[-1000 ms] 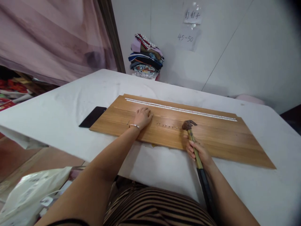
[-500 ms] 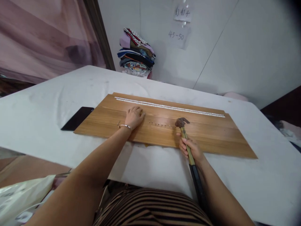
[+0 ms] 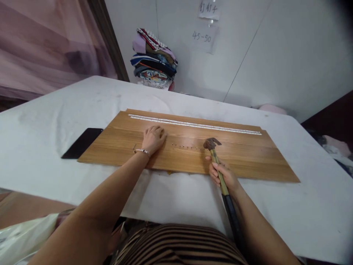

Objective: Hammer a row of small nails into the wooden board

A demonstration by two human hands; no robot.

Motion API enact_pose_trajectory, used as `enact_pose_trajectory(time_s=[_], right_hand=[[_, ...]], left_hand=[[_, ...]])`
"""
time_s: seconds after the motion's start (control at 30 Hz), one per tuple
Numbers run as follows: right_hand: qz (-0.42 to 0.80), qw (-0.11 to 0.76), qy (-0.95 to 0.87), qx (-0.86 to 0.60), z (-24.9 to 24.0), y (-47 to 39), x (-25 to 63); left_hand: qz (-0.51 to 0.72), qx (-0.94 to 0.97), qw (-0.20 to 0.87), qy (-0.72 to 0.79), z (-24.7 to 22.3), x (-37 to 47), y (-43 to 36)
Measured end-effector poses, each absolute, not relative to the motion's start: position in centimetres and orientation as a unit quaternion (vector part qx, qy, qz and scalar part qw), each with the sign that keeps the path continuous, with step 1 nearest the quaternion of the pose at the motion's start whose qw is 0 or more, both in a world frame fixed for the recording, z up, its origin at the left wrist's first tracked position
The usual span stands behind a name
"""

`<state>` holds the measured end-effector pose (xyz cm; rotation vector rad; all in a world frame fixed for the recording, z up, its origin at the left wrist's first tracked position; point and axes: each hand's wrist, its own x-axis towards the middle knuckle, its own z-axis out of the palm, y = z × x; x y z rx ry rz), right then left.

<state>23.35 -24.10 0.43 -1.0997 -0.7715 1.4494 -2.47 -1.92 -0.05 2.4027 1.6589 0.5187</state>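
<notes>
A wooden board (image 3: 248, 154) lies flat, with a row of nails (image 3: 188, 147) across its middle. My right hand (image 3: 222, 175) is wrapped round the handle of a claw hammer (image 3: 212, 142). The hammer's rusty head is at the right end of the nail row, and its black grip points back towards my body. My left hand (image 3: 153, 139) rests on the board left of the row, its fingers curled together; what is under the fingertips is hidden. One loose nail (image 3: 134, 146) lies by my left wrist.
Two white measuring strips (image 3: 193, 125) run along the board's far side. A black flat object (image 3: 79, 143) sticks out at its left end. Board and object are on a white-covered table (image 3: 91, 99). Behind it, folded clothes (image 3: 154, 59) are stacked against the wall.
The view has shifted slightly, so the board and my left hand appear a little further left. Both hands keep nearly the same pose, and the hammer is still in my right hand.
</notes>
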Motion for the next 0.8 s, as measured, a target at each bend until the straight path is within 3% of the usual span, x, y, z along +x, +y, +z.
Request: enact_pose_trajectory(time_s=[0.8], right_hand=[[0.622, 0.51, -0.318, -0.502, -1.4, -24.8, 24.6]], left_hand=[[0.244, 0.771, 0.209, 0.55, 0.7, -3.2, -2.4]])
